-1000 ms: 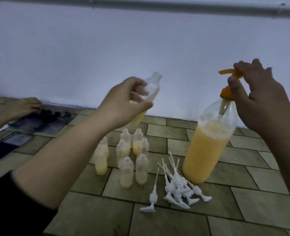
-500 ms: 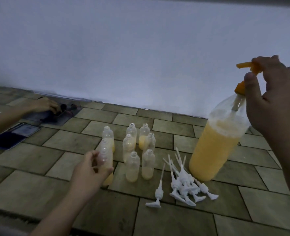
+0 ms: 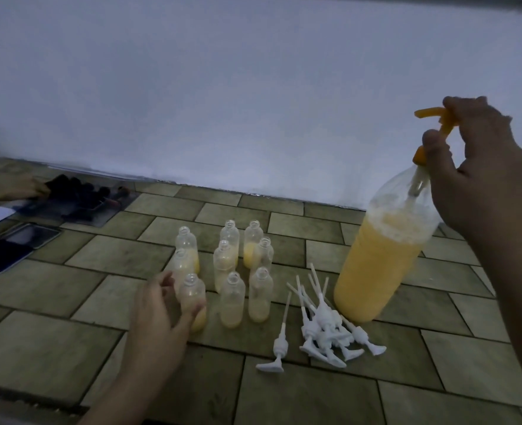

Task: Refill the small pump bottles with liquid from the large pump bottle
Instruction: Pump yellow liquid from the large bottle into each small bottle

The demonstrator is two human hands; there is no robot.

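Observation:
A large clear bottle (image 3: 376,271) of yellow-orange liquid stands tilted on the tiled floor at the right. My right hand (image 3: 480,176) grips its orange pump head (image 3: 431,118) from above, thumb at the collar. Several small clear bottles (image 3: 244,271) without caps stand in a cluster at centre, each partly filled with yellow liquid. My left hand (image 3: 158,311) holds the nearest small bottle (image 3: 192,299), which stands on the floor at the cluster's front left. A pile of white pump tops (image 3: 324,329) lies between the cluster and the large bottle.
Another person's hand (image 3: 23,187) reaches into a tray of dark items (image 3: 82,197) at the far left by the white wall (image 3: 253,87). A dark flat case (image 3: 11,246) lies nearby on the tiles.
My left hand brought a small bottle down from the large bottle's spout and set it on the floor with the others. My right hand stayed on the orange pump.

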